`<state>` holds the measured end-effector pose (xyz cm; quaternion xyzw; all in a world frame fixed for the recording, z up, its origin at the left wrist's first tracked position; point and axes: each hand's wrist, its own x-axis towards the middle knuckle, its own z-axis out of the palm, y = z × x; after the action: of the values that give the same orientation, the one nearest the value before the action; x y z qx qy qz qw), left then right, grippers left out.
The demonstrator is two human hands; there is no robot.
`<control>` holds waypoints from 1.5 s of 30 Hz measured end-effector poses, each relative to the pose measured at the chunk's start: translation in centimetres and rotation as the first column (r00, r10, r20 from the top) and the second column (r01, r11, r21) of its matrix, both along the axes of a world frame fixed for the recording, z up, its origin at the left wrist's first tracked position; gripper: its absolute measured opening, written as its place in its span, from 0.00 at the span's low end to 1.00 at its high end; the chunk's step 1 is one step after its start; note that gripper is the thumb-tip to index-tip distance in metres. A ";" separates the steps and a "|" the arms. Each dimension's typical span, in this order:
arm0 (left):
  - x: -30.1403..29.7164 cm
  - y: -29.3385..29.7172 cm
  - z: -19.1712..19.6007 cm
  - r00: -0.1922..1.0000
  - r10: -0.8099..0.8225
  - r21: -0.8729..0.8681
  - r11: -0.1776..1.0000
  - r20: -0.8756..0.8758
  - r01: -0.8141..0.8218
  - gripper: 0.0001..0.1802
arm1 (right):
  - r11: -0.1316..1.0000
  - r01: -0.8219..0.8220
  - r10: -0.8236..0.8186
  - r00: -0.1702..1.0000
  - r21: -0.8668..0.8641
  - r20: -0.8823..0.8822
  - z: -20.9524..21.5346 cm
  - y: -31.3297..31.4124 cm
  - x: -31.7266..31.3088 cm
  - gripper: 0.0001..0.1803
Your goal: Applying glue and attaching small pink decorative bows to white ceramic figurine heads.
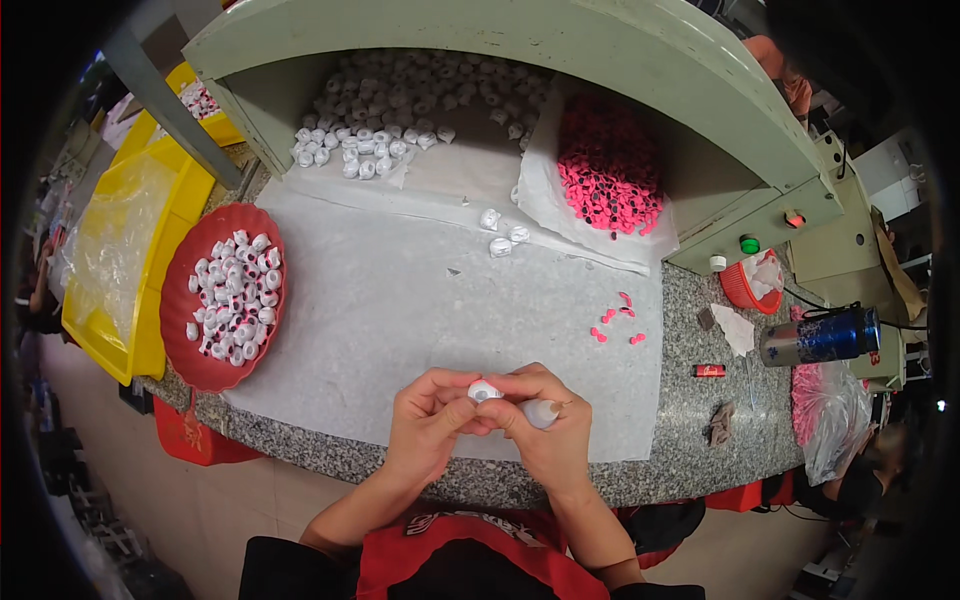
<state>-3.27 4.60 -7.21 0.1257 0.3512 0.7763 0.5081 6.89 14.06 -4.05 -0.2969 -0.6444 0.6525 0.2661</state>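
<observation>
Both hands meet over the near edge of a white sheet (380,330) spread on the bench. My left hand (428,418) pinches a small white rounded piece (485,391) with a grey round spot. The thumb and fingers of my right hand (556,438) press on the same piece. A whitish translucent object (541,412), perhaps a small bottle, is tucked in the right palm; its far end is hidden. Three similar white pieces (499,246) lie farther up the sheet. Several tiny pink parts (602,319) are scattered to the right.
At left, a red scalloped tray (178,345) holds white-and-pink pieces beside a yellow crate (152,290). Under the green metal hood (480,25) are heaps of white pieces (385,130) and pink parts (610,165). A blue bottle (835,335) and red basket (737,290) are at right.
</observation>
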 end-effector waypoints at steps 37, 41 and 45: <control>-5.6 9.5 1.8 0.972 -0.217 -0.252 0.949 -0.092 0.188 0.16 | 0.961 0.267 -0.265 0.963 0.065 -0.043 0.4 2.9 6.7 0.26; -2.5 5.1 3.8 0.926 -0.222 -0.059 0.966 0.307 0.251 0.18 | 0.972 0.182 -0.208 0.961 -0.150 -0.184 2.1 2.7 4.4 0.23; -1.4 3.9 4.3 0.985 -0.173 -0.086 0.981 0.015 0.174 0.22 | 0.962 0.266 -0.270 0.960 -0.059 -0.077 3.6 1.7 5.3 0.19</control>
<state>-4.70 8.48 -2.90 0.1310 0.3704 0.7136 0.5800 12.14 15.76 -0.40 -0.3601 -0.5705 0.6377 0.3717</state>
